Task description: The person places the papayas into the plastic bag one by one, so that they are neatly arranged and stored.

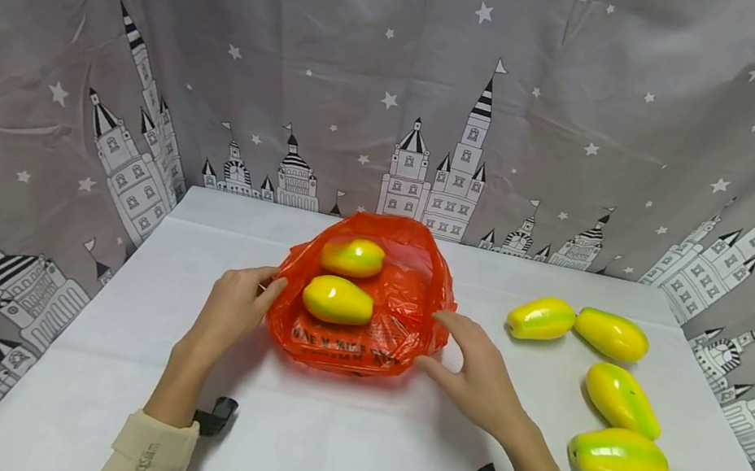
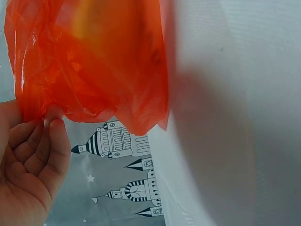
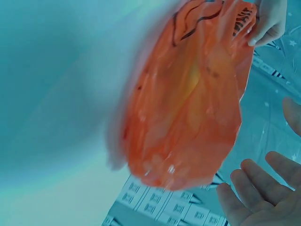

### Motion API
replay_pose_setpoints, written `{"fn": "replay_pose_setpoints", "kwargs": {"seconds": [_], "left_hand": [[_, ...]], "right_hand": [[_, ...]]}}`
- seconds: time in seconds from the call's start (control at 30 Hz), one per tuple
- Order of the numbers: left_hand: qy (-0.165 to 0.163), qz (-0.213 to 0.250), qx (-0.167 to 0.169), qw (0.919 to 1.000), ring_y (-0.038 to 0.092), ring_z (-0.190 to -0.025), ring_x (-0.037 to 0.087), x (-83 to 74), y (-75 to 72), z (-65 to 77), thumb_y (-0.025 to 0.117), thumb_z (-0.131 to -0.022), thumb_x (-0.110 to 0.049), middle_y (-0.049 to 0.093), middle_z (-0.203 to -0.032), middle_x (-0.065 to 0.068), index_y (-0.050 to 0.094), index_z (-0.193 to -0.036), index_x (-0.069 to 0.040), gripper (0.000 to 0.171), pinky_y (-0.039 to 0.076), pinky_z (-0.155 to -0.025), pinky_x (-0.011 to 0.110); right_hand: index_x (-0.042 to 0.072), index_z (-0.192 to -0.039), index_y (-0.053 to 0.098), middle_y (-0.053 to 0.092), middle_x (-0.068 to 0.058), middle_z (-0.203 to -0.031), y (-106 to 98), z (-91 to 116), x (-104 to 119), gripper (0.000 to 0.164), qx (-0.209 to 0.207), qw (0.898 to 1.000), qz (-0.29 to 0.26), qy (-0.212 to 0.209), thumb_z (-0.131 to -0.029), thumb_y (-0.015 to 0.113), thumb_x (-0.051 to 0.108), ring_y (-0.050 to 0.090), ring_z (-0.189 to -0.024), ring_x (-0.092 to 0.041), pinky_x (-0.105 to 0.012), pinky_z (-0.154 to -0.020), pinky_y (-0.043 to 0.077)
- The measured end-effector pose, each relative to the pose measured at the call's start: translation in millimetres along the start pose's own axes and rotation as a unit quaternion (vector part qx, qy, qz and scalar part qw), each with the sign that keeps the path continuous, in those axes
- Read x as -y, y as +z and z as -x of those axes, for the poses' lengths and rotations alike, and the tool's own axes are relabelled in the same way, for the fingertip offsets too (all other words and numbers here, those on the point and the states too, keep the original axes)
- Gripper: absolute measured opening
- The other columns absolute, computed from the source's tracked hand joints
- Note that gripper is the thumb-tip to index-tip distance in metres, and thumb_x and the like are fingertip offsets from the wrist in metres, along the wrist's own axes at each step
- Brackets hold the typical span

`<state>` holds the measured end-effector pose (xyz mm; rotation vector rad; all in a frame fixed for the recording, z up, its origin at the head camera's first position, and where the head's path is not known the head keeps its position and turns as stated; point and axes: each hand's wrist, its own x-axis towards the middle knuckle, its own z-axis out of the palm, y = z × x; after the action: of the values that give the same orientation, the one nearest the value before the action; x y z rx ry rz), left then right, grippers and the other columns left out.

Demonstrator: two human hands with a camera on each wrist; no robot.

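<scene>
A red plastic bag [image 1: 405, 297] stands with its mouth spread wide in the head view. Inside its left half lie two yellow-green papayas [image 1: 337, 300]. My left hand [image 1: 235, 307] pinches the bag's left rim between thumb and fingers; the left wrist view shows those fingers [image 2: 59, 141] curled at the plastic. On the other side, my right hand [image 1: 475, 370] is held with its fingers extended and parted, fingertips right at the bag's right rim. In the right wrist view its fingers [image 3: 261, 181] are spread beside the bag, nothing held between them.
Several more papayas [image 1: 619, 458] lie on the right side of the white-covered table [image 1: 342, 460]. A grey curtain [image 1: 375, 62] with castles and stars hangs behind the table and along both sides. Black wrist mounts [image 1: 215, 416] stick out from both forearms.
</scene>
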<state>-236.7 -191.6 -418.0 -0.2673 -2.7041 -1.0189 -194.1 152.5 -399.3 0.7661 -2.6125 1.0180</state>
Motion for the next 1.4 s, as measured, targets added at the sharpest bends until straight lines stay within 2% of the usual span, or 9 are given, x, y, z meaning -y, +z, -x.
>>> {"fn": "replay_pose_setpoints", "kwargs": {"seconds": [0.57, 0.63, 0.77, 0.83, 1.0, 1.07, 1.13, 1.23, 1.4], "left_hand": [[-0.008, 0.0, 0.005, 1.0, 0.065, -0.086, 0.031, -1.9, 0.1, 0.8, 0.059, -0.1, -0.015, 0.071, -0.098, 0.02, 0.065, -0.121, 0.008, 0.032, 0.059, -0.074, 0.043], [-0.01, 0.001, 0.005, 0.9999, 0.065, -0.086, 0.03, -1.7, 0.1, 0.7, 0.059, -0.1, -0.015, 0.071, -0.099, 0.02, 0.065, -0.121, 0.008, 0.032, 0.059, -0.074, 0.043], [-0.013, 0.0, 0.007, 0.9999, 0.065, -0.086, 0.03, -1.0, 0.3, 0.6, 0.059, -0.1, -0.015, 0.071, -0.099, 0.019, 0.065, -0.122, 0.008, 0.033, 0.058, -0.075, 0.043], [-0.014, 0.0, 0.007, 0.9999, 0.065, -0.086, 0.03, -0.9, 0.3, 0.5, 0.059, -0.1, -0.015, 0.071, -0.098, 0.019, 0.065, -0.121, 0.008, 0.032, 0.058, -0.075, 0.043], [-0.011, 0.003, 0.007, 0.9999, 0.065, -0.084, 0.029, -0.9, 0.9, 0.2, 0.059, -0.1, -0.015, 0.071, -0.097, 0.019, 0.065, -0.121, 0.008, 0.032, 0.059, -0.073, 0.042], [-0.008, 0.006, 0.008, 0.9999, 0.065, -0.083, 0.029, -1.1, 1.6, -0.4, 0.06, -0.099, -0.014, 0.071, -0.096, 0.019, 0.065, -0.12, 0.008, 0.031, 0.059, -0.072, 0.041], [-0.007, 0.006, 0.01, 0.9999, 0.065, -0.084, 0.029, -1.7, 1.8, -0.9, 0.059, -0.1, -0.014, 0.071, -0.097, 0.019, 0.066, -0.12, 0.008, 0.031, 0.059, -0.072, 0.041], [-0.012, 0.005, 0.012, 0.9999, 0.065, -0.084, 0.029, -2.0, 2.0, -0.8, 0.059, -0.1, -0.016, 0.071, -0.098, 0.018, 0.065, -0.121, 0.008, 0.032, 0.059, -0.072, 0.041], [-0.019, 0.001, 0.01, 0.9998, 0.065, -0.085, 0.029, -1.2, 0.0, 0.8, 0.059, -0.1, -0.016, 0.071, -0.098, 0.018, 0.065, -0.122, 0.007, 0.033, 0.059, -0.073, 0.041]], "right_hand": [[0.004, -0.133, 0.057, 0.059, -0.012, -0.132, -47, 68, -31, 0.059, -0.016, 0.993, 0.091, 0.073, -0.082, 0.082, 0.023, 0.053, -0.121, -0.033, -0.054, -0.098, 0.044], [0.005, -0.132, 0.058, 0.059, -0.011, -0.131, -51, 75, -35, 0.059, -0.021, 0.992, 0.1, 0.073, -0.081, 0.083, 0.022, 0.054, -0.119, -0.031, -0.05, -0.098, 0.044], [0.004, -0.129, 0.059, 0.061, -0.009, -0.126, -61, 87, -42, 0.059, -0.04, 0.991, 0.111, 0.062, -0.078, 0.084, 0.019, 0.056, -0.115, -0.029, -0.025, -0.101, 0.039], [0.004, -0.128, 0.06, 0.062, -0.01, -0.125, -67, 93, -46, 0.059, -0.045, 0.99, 0.118, 0.061, -0.077, 0.085, 0.018, 0.056, -0.115, -0.03, -0.02, -0.099, 0.037], [0.002, -0.126, 0.06, 0.061, -0.016, -0.126, -82, 106, -54, 0.057, -0.028, 0.988, 0.123, 0.093, -0.078, 0.085, 0.02, 0.051, -0.119, -0.039, -0.052, -0.098, 0.04], [0.001, -0.125, 0.06, 0.06, -0.019, -0.126, -87, 114, -60, 0.057, -0.029, 0.987, 0.128, 0.095, -0.077, 0.085, 0.019, 0.049, -0.119, -0.041, -0.046, -0.106, 0.036], [0.0, -0.124, 0.061, 0.06, -0.02, -0.125, -92, 121, -68, 0.058, -0.04, 0.986, 0.138, 0.082, -0.074, 0.087, 0.017, 0.05, -0.116, -0.039, -0.028, -0.111, 0.029], [0.0, -0.121, 0.061, 0.06, -0.02, -0.123, -98, 130, -78, 0.061, -0.065, 0.985, 0.148, 0.056, -0.068, 0.089, 0.011, 0.05, -0.111, -0.036, -0.003, -0.1, 0.015], [-0.003, -0.117, 0.061, 0.062, -0.022, -0.116, -106, 137, -90, 0.06, -0.076, 0.984, 0.147, 0.065, -0.065, 0.089, 0.008, 0.051, -0.105, -0.037, -0.003, -0.097, 0.015]]}}
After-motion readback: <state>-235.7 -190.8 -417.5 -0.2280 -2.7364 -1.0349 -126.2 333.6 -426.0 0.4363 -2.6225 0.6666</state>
